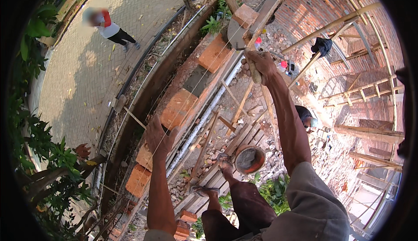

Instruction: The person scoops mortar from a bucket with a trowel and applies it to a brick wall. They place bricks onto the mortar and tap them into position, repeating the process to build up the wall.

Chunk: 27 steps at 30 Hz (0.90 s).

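My right hand point(259, 67) grips a trowel, whose metal blade point(236, 33) is raised beside the upper end of a brick course. Below the blade lie an orange brick point(213, 54), a patch of grey mortar point(196, 80) and another brick point(177, 108). Taut strings run along the course. My left hand point(160, 138) is on the course just below that middle brick, fingers apart, partly covering what lies under it. Further down are more bricks point(137, 180). A long white pipe point(187, 147) runs along the right side of the wall.
A wooden plank platform point(200, 193) under my feet holds a mortar bucket point(249, 159). Bamboo scaffolding point(331, 30) stands before a brick wall point(357, 58). A person point(305, 117) bends below at right; another point(111, 30) is on the paved path point(74, 102). Foliage point(56, 162) borders the left.
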Tool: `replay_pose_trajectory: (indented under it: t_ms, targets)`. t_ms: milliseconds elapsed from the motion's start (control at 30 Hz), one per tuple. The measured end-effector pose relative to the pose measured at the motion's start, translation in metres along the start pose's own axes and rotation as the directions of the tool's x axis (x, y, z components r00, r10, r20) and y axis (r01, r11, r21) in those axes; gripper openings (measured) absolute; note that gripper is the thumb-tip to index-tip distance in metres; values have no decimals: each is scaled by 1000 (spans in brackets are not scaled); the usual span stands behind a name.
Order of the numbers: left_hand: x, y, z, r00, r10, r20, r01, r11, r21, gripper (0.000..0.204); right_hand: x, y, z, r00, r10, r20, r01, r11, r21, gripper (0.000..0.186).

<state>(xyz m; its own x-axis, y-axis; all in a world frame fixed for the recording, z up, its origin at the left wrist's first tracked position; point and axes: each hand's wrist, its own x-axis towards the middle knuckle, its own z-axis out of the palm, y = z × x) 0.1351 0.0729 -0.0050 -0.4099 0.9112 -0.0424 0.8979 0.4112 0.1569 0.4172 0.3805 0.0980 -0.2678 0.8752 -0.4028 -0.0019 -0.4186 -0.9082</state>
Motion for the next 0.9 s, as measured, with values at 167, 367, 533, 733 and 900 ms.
replay_pose_trajectory:
  t_ms: [167, 367, 533, 733, 900]
  targets:
    - [-1, 0, 2, 1000, -24, 9, 24, 1000, -13, 97, 2, -6, -6, 994, 104, -20, -105, 971, -216, 27]
    - [0, 3, -4, 997, -43, 63, 46, 998, -50, 97, -1, 5, -18, 999, 14, -29, -19, 981, -191, 29]
    - [1, 4, -8, 996, -48, 77, 56, 993, -106, 93, 1, 12, -25, 1000, 0, -20, -6, 954, -299, 29]
    - [0, 6, -10, 992, -78, 97, 83, 995, -50, 93, 1, 14, -35, 998, 27, -61, -45, 950, -310, 28]
    - [2, 5, -9, 988, -84, 132, 92, 994, -54, 94, -7, 12, -34, 995, -49, -84, 18, 942, -335, 31]
